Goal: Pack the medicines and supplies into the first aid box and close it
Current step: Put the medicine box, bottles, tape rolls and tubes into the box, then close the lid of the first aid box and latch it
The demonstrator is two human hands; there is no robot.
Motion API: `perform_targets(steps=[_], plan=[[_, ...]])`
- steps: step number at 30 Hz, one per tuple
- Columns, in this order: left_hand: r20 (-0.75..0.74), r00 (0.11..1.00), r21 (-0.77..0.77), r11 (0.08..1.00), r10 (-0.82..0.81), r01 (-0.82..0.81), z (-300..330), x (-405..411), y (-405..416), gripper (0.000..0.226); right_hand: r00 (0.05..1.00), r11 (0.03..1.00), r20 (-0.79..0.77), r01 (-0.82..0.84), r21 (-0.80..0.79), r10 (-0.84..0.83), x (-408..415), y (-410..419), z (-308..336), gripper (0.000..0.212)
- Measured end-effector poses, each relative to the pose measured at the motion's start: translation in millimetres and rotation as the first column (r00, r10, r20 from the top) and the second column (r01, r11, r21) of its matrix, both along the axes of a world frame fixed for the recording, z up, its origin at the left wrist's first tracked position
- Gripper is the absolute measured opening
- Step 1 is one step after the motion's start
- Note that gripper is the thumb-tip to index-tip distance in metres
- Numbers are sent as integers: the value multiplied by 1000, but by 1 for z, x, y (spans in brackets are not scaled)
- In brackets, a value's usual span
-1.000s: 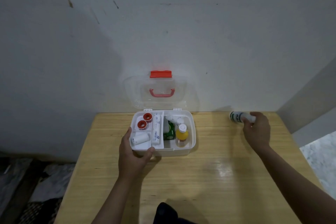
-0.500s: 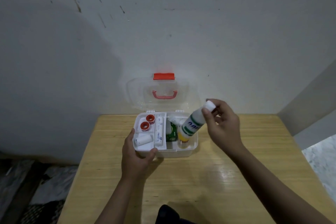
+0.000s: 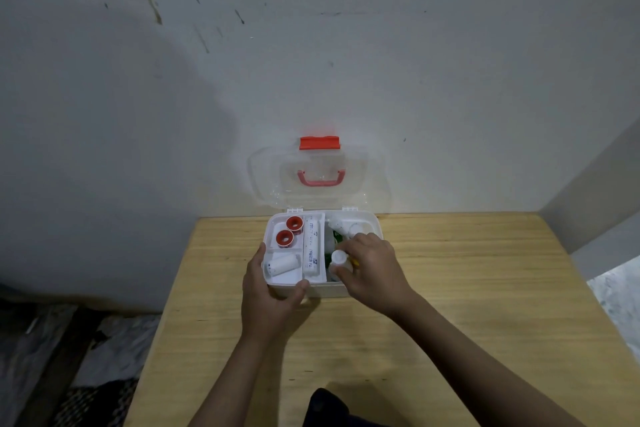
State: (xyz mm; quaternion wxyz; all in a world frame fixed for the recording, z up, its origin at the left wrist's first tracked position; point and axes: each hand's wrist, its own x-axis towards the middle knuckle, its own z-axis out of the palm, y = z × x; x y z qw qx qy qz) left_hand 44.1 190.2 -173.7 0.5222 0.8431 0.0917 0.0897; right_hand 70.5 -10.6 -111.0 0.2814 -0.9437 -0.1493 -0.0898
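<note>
The white first aid box (image 3: 375, 227) sits open at the table's far edge, its clear lid (image 3: 263, 177) with red handle and latch leaning on the wall. In its left tray lie two red tape rolls (image 3: 290, 230), a white bandage roll (image 3: 284, 263) and a long white tube (image 3: 313, 250). My left hand (image 3: 268, 291) grips the box's front left corner. My right hand (image 3: 372, 263) reaches into the right compartment, fingers closed on a white-capped bottle (image 3: 337, 258) standing inside. A green item and other white bottles (image 3: 341, 227) lie behind it, partly hidden.
The wooden table (image 3: 450, 288) stands in a corner, with a grey wall behind and a side wall at right. Dark clutter lies on the floor at lower left. A dark object (image 3: 325, 406) shows at the table's near edge.
My right hand picked the white bottle up from the table's right side, carried it left over the box and lowered it into the right compartment. The left hand stayed on the box.
</note>
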Motion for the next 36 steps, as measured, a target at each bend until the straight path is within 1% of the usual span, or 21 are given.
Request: perform_targets(steps=[2, 4, 7, 10, 12, 13, 14, 16, 17, 19, 21, 23, 25, 28, 33, 36], plan=[[-5, 1000, 5, 1000, 3, -3, 0, 0, 0, 95, 999, 999, 37, 19, -46, -17, 0, 1, -4, 25], [-14, 1000, 6, 1000, 3, -3, 0, 0, 0, 95, 999, 998, 41, 33, -61, -31, 0, 0, -7, 25], [-25, 1000, 8, 1000, -3, 3, 0, 0, 1, 96, 999, 1000, 34, 28, -7, -28, -1, -4, -1, 26], [-36, 999, 5, 1000, 1, -1, 3, -1, 1, 96, 990, 988, 127, 42, 151, -62, 6, -7, 16, 23], [-42, 999, 1, 1000, 3, -3, 3, -2, 1, 97, 965, 942, 180, 127, 310, -189, 19, -10, 31, 24], [-42, 999, 0, 1000, 0, 0, 4, -2, 1, 97, 942, 898, 187, 188, 397, -279, 27, -11, 38, 26], [-42, 999, -2, 1000, -5, 5, 5, -2, 1, 97, 913, 839, 168, 253, 481, -372, 37, -12, 46, 28], [-53, 998, -11, 1000, -17, 17, 9, -2, 1, 98, 867, 708, 41, 376, 597, -496, 57, -14, 59, 36], [-66, 998, -12, 1000, -24, 24, 10, -2, 2, 99, 861, 660, -52, 425, 619, -505, 67, -15, 64, 41], [-86, 996, 20, 999, -37, 39, 15, -1, 5, 101, 865, 617, -215, 478, 625, -453, 83, -15, 70, 48], [-84, 995, 68, 996, -56, 62, 20, 1, 7, 104, 881, 628, -270, 468, 622, -389, 88, -12, 74, 46], [-74, 992, 99, 989, -101, 108, 25, 4, 8, 108, 906, 668, -242, 420, 614, -347, 83, -9, 77, 44], [-79, 988, 103, 985, -133, 140, 30, 7, 8, 110, 923, 686, -206, 379, 621, -324, 76, -6, 79, 42], [-92, 986, 78, 986, -139, 147, 33, 9, 8, 115, 927, 681, -169, 361, 637, -333, 61, -7, 78, 36], [-98, 981, -5, 986, -169, 169, 41, 7, 8, 135, 937, 701, -131, 332, 631, -325, 20, -13, 60, 28], [-84, 984, -75, 986, -158, 152, 46, 2, 8, 138, 934, 712, -133, 341, 613, -333, -4, -15, 40, 22]])
